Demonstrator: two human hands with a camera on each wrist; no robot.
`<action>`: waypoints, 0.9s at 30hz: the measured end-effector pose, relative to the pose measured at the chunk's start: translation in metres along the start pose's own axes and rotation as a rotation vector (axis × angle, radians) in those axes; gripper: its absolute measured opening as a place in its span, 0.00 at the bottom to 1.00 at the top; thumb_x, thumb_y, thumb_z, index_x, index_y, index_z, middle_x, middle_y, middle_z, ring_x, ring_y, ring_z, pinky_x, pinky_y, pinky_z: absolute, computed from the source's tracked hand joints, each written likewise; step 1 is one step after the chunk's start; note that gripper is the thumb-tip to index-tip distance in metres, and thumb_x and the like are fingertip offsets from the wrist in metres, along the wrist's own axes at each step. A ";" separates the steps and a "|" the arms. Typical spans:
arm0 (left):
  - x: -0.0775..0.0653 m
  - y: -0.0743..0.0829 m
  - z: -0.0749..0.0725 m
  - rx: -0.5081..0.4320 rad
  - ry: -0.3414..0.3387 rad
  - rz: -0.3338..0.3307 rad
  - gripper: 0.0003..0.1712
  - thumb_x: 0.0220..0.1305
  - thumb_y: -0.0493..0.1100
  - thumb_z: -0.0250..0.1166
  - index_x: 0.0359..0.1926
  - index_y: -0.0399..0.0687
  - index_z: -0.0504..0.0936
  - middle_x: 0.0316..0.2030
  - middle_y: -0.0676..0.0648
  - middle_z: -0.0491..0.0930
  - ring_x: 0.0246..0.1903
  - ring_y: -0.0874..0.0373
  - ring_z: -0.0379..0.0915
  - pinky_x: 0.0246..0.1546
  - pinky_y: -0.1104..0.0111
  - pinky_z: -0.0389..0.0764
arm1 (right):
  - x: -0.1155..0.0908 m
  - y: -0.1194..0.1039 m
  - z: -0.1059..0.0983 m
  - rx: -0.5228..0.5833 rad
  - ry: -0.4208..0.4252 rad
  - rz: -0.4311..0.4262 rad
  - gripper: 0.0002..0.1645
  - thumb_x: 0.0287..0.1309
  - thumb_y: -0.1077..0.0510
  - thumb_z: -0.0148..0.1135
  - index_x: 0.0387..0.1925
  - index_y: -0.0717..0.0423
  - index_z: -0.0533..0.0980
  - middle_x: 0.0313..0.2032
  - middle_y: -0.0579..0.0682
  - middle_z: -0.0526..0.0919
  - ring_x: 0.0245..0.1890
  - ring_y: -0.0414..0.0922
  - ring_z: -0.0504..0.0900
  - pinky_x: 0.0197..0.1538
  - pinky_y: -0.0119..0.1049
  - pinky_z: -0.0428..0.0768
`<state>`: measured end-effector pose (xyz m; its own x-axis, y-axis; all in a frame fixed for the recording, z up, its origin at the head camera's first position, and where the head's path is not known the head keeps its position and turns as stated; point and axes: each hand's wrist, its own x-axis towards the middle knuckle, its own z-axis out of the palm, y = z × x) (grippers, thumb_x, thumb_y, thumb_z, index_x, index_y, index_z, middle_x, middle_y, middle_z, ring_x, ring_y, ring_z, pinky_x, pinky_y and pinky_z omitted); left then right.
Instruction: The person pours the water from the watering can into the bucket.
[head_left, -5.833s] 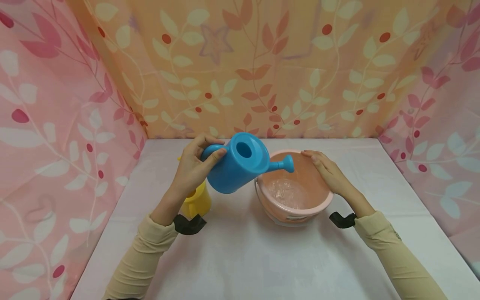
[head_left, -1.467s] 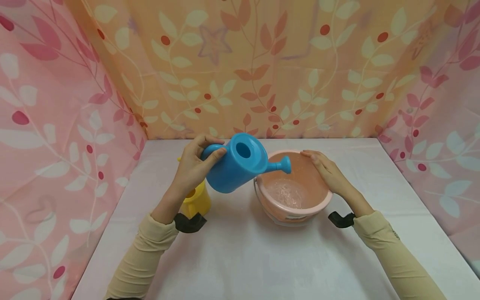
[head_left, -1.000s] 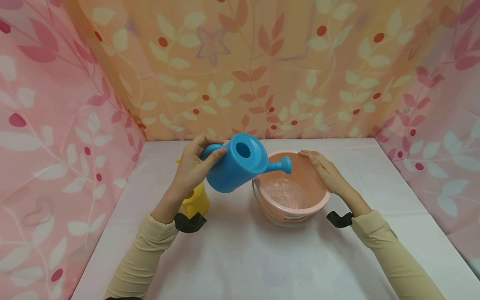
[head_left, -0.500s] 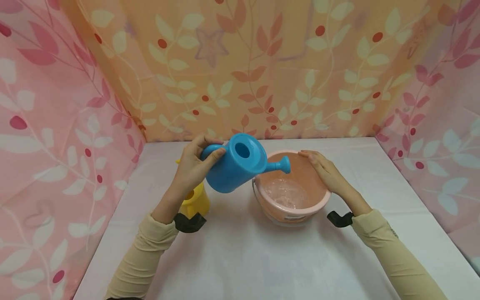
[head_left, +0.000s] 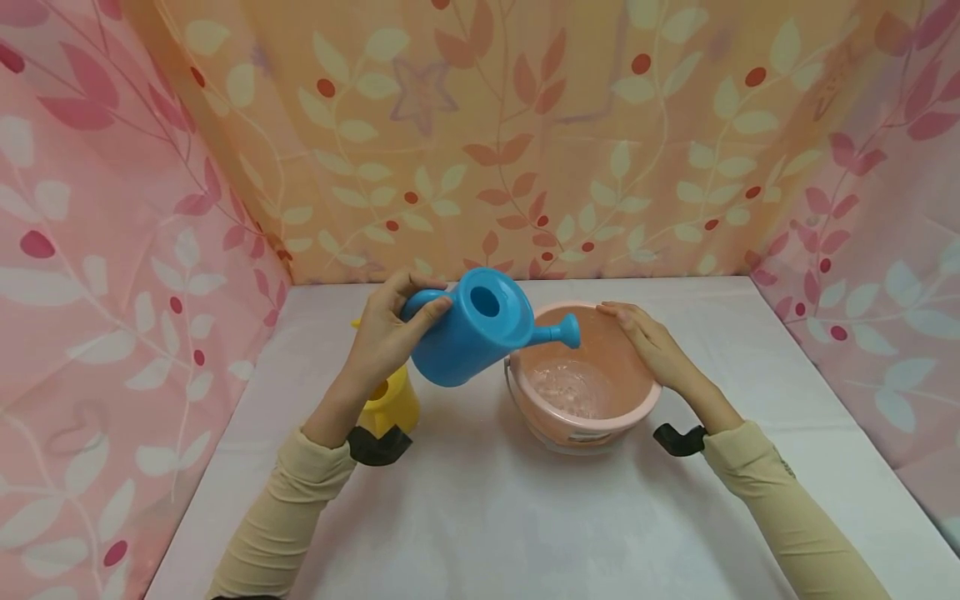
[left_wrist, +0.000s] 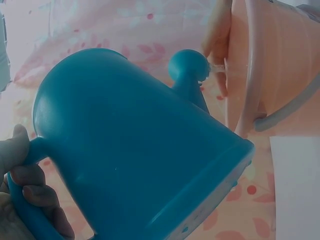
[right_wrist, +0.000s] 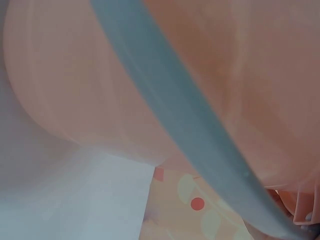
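My left hand (head_left: 386, 333) grips the handle of a blue watering can (head_left: 465, 346), which is lifted above the table and tilted to the right. The can's spout, with its round rose (head_left: 570, 331), reaches over the left side of a pink bucket (head_left: 600, 423). In the left wrist view, a thin trickle of water (left_wrist: 216, 68) leaves the rose (left_wrist: 187, 65). Rippling water (head_left: 566, 392) covers the bucket's floor. My right hand (head_left: 652, 346) holds the bucket's right back rim; part of its fingers is hidden there. Drops cling to the can's lower edge in the left wrist view.
A yellow watering can (head_left: 397, 408) stands on the white table (head_left: 480, 525), partly behind my left forearm. The bucket's grey handle (right_wrist: 185, 110) hangs down against its side. Floral cloth (head_left: 480, 150) walls off the back and both sides.
Both hands, the blue watering can and the bucket keep nearly the same places. Ripples on the water in the bucket shift from frame to frame, and the head view has drifted slightly.
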<state>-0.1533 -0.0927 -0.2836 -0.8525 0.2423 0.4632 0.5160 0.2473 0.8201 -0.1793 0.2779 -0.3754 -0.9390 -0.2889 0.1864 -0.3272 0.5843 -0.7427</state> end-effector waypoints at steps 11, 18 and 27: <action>0.000 -0.001 -0.002 -0.011 0.001 0.012 0.13 0.60 0.40 0.62 0.45 0.40 0.74 0.44 0.43 0.79 0.48 0.52 0.74 0.51 0.52 0.72 | -0.006 -0.026 -0.003 -0.002 0.001 -0.005 0.24 0.72 0.57 0.35 0.62 0.63 0.65 0.64 0.63 0.62 0.66 0.61 0.56 0.63 0.63 0.54; 0.000 -0.001 -0.002 -0.004 0.002 0.009 0.13 0.60 0.40 0.63 0.45 0.41 0.74 0.44 0.43 0.79 0.48 0.52 0.74 0.51 0.52 0.72 | -0.003 -0.013 -0.001 -0.001 0.001 -0.012 0.24 0.73 0.55 0.34 0.63 0.60 0.65 0.65 0.61 0.62 0.66 0.60 0.56 0.63 0.63 0.54; 0.000 -0.001 -0.003 -0.007 0.006 0.012 0.14 0.60 0.40 0.63 0.46 0.41 0.74 0.45 0.43 0.79 0.49 0.52 0.74 0.52 0.52 0.72 | 0.000 -0.002 0.000 -0.005 0.014 -0.018 0.24 0.73 0.53 0.35 0.63 0.56 0.65 0.65 0.58 0.63 0.67 0.58 0.57 0.63 0.62 0.55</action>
<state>-0.1543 -0.0954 -0.2829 -0.8466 0.2400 0.4751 0.5258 0.2381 0.8166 -0.1788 0.2765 -0.3744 -0.9342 -0.2893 0.2087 -0.3448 0.5827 -0.7359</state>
